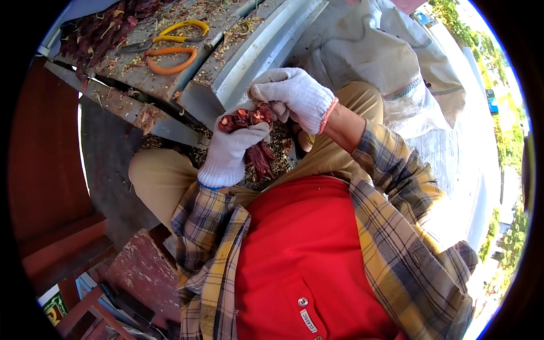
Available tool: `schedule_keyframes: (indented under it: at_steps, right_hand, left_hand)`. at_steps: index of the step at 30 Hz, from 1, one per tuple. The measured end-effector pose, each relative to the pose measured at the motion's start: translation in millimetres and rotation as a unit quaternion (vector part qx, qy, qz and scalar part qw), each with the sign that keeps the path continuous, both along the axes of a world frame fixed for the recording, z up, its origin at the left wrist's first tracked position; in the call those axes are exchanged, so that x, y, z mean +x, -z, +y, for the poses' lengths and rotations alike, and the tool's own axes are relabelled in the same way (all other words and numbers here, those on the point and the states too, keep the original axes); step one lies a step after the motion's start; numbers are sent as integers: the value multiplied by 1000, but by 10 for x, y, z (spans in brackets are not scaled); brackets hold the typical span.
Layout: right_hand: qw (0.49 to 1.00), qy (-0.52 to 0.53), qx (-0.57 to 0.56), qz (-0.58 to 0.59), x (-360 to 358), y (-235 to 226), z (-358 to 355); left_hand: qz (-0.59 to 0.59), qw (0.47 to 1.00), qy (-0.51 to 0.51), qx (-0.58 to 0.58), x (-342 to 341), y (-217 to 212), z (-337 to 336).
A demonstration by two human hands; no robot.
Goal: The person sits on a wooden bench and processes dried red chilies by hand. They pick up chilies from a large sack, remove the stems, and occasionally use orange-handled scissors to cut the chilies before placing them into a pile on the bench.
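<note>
chillies [247,119] in left hand [232,150], scissors [170,48] behind

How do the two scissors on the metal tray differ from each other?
The yellow scissors lie farther from the person, next to the heap of dried chillies; the orange scissors lie nearer. The yellow handles look slimmer and the orange loop wider. Both lie flat on the tray among seeds, and neither is in a hand.

On the grey metal bench [170,79] lie dark red dried chillies [96,31], scattered seeds, yellow-handled scissors [178,31] and orange-handled scissors [170,59].
</note>
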State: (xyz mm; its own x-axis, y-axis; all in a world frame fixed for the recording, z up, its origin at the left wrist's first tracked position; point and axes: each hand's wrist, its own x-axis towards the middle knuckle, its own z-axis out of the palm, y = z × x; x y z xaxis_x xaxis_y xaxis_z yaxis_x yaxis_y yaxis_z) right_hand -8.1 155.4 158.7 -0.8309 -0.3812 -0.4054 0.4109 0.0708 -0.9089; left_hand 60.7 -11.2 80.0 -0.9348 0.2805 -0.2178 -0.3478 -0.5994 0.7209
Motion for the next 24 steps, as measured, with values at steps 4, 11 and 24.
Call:
schedule_keyframes:
  at_steps: [4,11,24]
  right_hand:
    - [988,11,-104,-116,-63,144,80]
    - [971,-19,-126,-202,-95,78,109]
    - [988,-7,71,134,0,136,100]
  left_hand:
    - [28,1000,-5,7,-4,56,60]
    - [69,997,2,-25,18,70,74]
    - [-13,992,84,89,-59,-48,110]
